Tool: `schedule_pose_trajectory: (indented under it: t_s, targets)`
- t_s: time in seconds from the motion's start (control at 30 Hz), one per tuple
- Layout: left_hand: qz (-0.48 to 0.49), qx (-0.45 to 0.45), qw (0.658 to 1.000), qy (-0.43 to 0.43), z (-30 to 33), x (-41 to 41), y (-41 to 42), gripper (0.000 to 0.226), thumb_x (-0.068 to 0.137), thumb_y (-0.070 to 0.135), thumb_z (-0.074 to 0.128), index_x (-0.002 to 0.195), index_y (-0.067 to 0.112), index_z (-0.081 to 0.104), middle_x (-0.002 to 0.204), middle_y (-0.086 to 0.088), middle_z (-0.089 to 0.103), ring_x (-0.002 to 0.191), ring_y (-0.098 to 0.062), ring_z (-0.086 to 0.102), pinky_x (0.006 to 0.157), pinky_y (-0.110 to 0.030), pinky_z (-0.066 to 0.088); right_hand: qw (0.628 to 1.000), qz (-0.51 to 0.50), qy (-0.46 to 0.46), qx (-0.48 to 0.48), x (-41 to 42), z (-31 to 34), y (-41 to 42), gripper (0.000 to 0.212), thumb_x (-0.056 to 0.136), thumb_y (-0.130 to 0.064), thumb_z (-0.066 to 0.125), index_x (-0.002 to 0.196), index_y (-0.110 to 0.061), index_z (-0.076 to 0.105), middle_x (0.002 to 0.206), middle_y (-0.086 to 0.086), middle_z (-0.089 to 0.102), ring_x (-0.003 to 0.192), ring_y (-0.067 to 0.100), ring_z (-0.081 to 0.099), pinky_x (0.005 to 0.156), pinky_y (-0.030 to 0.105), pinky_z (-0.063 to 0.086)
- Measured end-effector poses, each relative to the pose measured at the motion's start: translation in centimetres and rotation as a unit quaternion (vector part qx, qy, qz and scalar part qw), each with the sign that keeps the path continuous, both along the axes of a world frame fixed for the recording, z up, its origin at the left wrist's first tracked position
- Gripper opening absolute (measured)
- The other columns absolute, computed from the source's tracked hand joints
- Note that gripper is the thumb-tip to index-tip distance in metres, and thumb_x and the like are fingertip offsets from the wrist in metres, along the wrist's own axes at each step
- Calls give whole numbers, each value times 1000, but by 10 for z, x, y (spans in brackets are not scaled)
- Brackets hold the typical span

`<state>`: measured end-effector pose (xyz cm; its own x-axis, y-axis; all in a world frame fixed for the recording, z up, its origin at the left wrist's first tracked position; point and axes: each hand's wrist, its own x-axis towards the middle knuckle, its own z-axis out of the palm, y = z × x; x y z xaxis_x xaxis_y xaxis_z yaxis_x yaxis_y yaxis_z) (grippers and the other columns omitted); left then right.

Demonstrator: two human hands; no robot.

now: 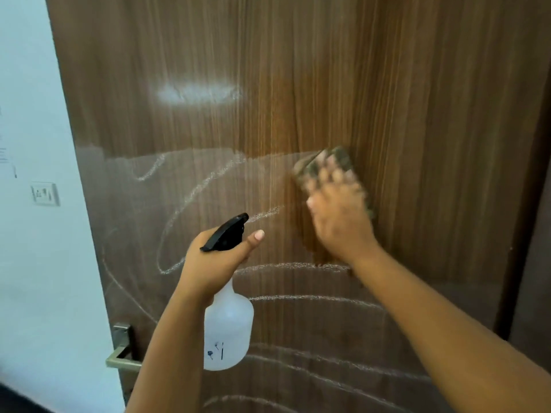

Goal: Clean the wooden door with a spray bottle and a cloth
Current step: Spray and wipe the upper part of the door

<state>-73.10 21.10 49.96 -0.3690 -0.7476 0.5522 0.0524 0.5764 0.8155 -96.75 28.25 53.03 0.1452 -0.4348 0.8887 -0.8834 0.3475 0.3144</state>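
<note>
The brown wooden door (pixel 298 84) fills the view, with curved wet wipe streaks across its lower half. My right hand (pixel 340 216) presses a folded greenish-brown cloth (pixel 325 163) flat against the door at mid height; hand and cloth are motion-blurred. My left hand (pixel 214 263) grips the neck of a translucent white spray bottle (pixel 228 332) with a black trigger head (pixel 225 234), held a little in front of the door, nozzle pointing up and right. The index finger sticks out straight past the trigger.
A metal lever handle (pixel 122 357) sits at the door's lower left edge. Left of the door is a pale wall with a switch plate (pixel 44 193). A dark door frame (pixel 533 204) runs down the right side.
</note>
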Motion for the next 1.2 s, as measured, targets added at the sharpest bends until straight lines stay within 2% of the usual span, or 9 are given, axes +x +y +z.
schedule_pose_trajectory:
  t_s: [0.07,0.17,0.3,0.53,0.67,0.73,0.83,1.0,1.2]
  targets:
    - [3,-8,1000,6,-3,3,1,77,64,70,82,87,-1,67,75,-20,65,72,-33,67,82,-56,58,975,14,152,163,14,-39,-10,57,90,-24,58,143,-12,45,156,17,27,141,35,24,112,50,32]
    - [19,6,1000,10,-2,8,-5,80,58,70,78,92,-2,67,80,-23,65,74,-30,67,86,-58,56,902,35,260,344,8,-47,-2,57,93,-20,49,148,-14,37,161,11,9,150,28,10,121,49,17]
    - [23,21,999,20,4,14,-12,55,68,60,87,87,10,72,76,-9,71,82,-30,72,89,-55,59,975,-4,206,84,-11,56,-2,37,95,-14,47,131,-10,57,142,21,49,127,36,51,103,49,42]
    - [49,23,998,13,-5,16,-9,40,81,45,80,88,7,71,74,-8,72,76,-25,72,87,-53,60,995,-6,-9,-104,1,92,-17,49,102,-14,36,150,-11,32,161,15,18,149,31,14,121,48,16]
    - [74,36,997,9,-9,23,-6,33,83,39,81,84,8,70,63,0,67,62,-13,66,82,-52,59,989,46,129,53,19,14,-35,52,93,-16,49,144,-11,44,156,17,30,143,34,30,114,48,26]
    - [72,38,997,18,-3,30,-3,37,79,44,82,81,9,70,63,0,68,65,-14,67,84,-51,59,948,68,242,196,29,-28,-36,52,91,-18,49,143,-13,48,156,15,31,142,32,30,115,45,28]
    - [57,19,998,20,4,44,-2,41,70,56,79,80,17,72,70,-2,72,74,-18,73,86,-47,61,862,31,338,376,31,-45,-38,52,100,-24,36,151,-16,33,163,7,5,151,23,3,120,41,-2]
    - [102,35,994,-5,-8,59,-8,48,62,65,73,77,20,70,67,-4,70,63,-14,69,79,-49,60,960,60,228,153,34,43,-48,44,96,-19,50,139,-11,53,152,14,38,141,29,38,115,46,28]
    - [98,47,994,-18,-13,69,-25,47,69,59,74,86,15,71,69,1,71,73,-16,72,81,-41,61,997,44,68,-10,56,107,-68,44,102,-19,34,143,-10,47,160,13,24,148,28,21,119,44,17]
